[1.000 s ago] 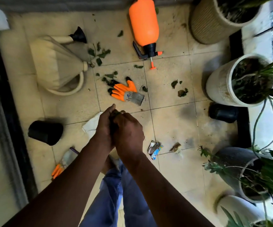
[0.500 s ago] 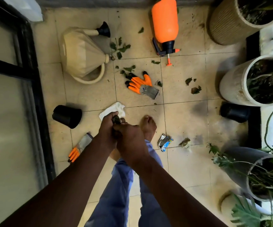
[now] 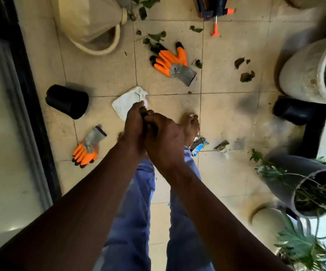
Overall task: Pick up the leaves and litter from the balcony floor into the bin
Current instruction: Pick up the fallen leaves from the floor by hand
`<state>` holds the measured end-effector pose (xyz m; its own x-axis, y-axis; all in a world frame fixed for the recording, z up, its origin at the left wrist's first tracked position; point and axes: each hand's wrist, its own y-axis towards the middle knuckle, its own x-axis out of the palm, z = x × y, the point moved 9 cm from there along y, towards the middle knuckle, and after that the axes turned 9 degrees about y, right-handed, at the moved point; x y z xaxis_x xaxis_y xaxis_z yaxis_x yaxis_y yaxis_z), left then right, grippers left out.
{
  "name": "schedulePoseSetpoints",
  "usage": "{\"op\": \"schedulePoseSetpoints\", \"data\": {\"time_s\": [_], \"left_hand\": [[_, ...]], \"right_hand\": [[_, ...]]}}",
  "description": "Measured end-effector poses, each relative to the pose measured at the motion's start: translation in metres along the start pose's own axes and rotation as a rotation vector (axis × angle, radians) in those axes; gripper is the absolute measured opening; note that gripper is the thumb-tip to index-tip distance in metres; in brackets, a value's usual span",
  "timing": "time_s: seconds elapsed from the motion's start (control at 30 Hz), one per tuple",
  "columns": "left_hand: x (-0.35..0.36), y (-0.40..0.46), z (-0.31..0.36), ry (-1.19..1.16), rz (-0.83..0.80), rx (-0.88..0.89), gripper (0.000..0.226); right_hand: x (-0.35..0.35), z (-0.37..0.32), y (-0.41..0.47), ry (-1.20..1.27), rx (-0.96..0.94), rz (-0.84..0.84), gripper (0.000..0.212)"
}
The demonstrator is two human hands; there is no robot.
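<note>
My left hand (image 3: 133, 124) and my right hand (image 3: 164, 139) are pressed together above the floor, both closed around a small dark clump of leaves (image 3: 144, 112), mostly hidden by the fingers. Loose green leaves (image 3: 156, 37) lie on the tiles far ahead, and brown leaves (image 3: 246, 76) lie to the right. A white paper piece (image 3: 128, 102) lies just beyond my left hand. A blue wrapper (image 3: 199, 144) and a crumpled scrap (image 3: 222, 146) lie right of my bare foot (image 3: 191, 122). No bin is clearly in view.
Two orange gloves lie on the floor: one ahead (image 3: 173, 62), one at the left (image 3: 88, 148). A black pot (image 3: 67, 100) lies on its side at the left, another (image 3: 293, 112) at the right. Beige watering can (image 3: 91, 22), orange sprayer (image 3: 215, 11), white planter (image 3: 313, 69), grey planter (image 3: 303, 173).
My view has tilted down and drawn closer, so my foot and legs now show. Both hands have stayed clasped on the dark clump. Nothing on the floor has moved.
</note>
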<state>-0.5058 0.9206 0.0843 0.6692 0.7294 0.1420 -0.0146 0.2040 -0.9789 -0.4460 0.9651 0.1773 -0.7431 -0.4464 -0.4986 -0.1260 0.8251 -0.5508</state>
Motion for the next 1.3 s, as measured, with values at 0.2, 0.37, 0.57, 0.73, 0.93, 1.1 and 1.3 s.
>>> {"op": "schedulePoseSetpoints", "data": {"time_s": [0.2, 0.37, 0.57, 0.73, 0.93, 1.1, 1.3], "left_hand": [[0.011, 0.003, 0.002, 0.071, -0.062, -0.013, 0.037], [0.016, 0.012, 0.005, 0.225, 0.059, 0.078, 0.028], [0.017, 0.051, -0.042, -0.02, 0.093, -0.125, 0.038], [0.019, 0.106, -0.068, -0.162, -0.029, -0.205, 0.045], [0.03, 0.168, -0.082, -0.148, -0.157, -0.273, 0.044], [0.026, 0.207, -0.09, -0.118, -0.151, -0.297, 0.043], [0.023, 0.236, -0.1, -0.066, -0.079, -0.302, 0.044]], "right_hand": [[-0.013, -0.007, 0.012, -0.152, 0.017, -0.053, 0.021], [-0.026, 0.005, 0.033, -0.189, 0.033, -0.177, 0.028], [-0.024, 0.076, 0.06, 0.164, 0.346, -0.38, 0.022], [-0.016, 0.155, 0.129, 0.357, 0.44, -0.403, 0.006], [-0.05, 0.258, 0.24, -0.176, 0.274, 0.053, 0.02], [-0.017, 0.28, 0.289, -0.356, -0.042, -0.039, 0.025], [0.003, 0.285, 0.302, -0.503, -0.436, -0.061, 0.014]]}}
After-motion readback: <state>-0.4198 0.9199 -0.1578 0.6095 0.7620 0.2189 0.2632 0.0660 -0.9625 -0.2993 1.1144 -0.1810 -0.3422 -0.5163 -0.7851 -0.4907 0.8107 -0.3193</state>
